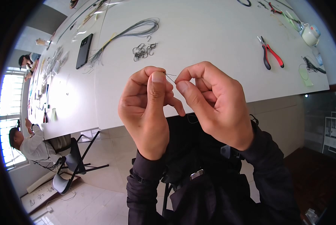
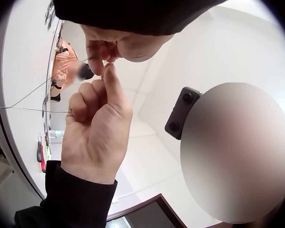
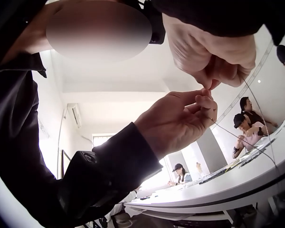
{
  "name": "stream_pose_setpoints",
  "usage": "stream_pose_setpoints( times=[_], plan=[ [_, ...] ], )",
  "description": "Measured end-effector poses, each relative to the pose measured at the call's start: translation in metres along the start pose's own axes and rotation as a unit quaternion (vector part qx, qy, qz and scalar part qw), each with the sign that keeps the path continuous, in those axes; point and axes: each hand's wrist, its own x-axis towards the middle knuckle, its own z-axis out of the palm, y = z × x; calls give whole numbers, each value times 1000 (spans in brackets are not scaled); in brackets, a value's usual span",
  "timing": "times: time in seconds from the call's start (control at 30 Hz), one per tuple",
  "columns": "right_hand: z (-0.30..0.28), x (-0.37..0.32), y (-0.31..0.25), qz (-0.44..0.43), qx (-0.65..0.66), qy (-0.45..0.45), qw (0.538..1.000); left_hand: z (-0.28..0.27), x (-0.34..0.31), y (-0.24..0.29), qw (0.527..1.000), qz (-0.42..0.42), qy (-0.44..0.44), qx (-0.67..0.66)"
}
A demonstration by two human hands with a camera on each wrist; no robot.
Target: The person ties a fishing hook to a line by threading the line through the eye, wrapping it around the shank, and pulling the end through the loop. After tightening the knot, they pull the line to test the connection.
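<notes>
Above the table's near edge my left hand [image 1: 147, 108] pinches thin fishing line [image 1: 170, 77] between thumb and forefinger. My right hand [image 1: 222, 101] pinches the line close by, its thumb and forefinger tips just right of the left ones. Short strands cross the small gap between the hands. Whether a hook sits inside the left pinch I cannot tell. Longer line [image 2: 31, 110] trails away from the hands in the left wrist view, and two strands [image 3: 247, 141] hang down in the right wrist view. Beyond the hands lie a pile of dark fish hooks [image 1: 141, 53] and a single hook [image 1: 149, 38].
A tied bundle of grey line [image 1: 138, 28] lies near a black phone [image 1: 84, 51] on the white table [image 1: 213, 37]. Red-and-black pliers [image 1: 275, 56] are at the right, with a white bottle [image 1: 310, 35] behind. Other people sit along the table, and a folding chair [image 1: 76, 159] stands left.
</notes>
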Motion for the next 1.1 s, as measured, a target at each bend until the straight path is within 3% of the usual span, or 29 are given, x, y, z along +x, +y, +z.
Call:
stream_pose_setpoints(
  times=[0.13, 0.4, 0.7, 0.8, 1.1],
  plan=[
    [9, -4, 4, -46, -13, 5, 999, 2, -2, -2, 1000, 22, 4, -3],
    [4, -7, -5, -32, -44, -40, 998, -2, -2, -5, 1000, 28, 7, 11],
    [0, -6, -16, 62, 1, -38, 997, -7, 1, -3, 999, 33, -16, -16],
    [4, -6, -6, -5, -17, -9, 1000, -7, 1, -2, 999, 37, -17, -10],
    [8, -4, -3, -30, -21, 28, 999, -6, 3, -3, 998, 60, 6, 23]
  ],
)
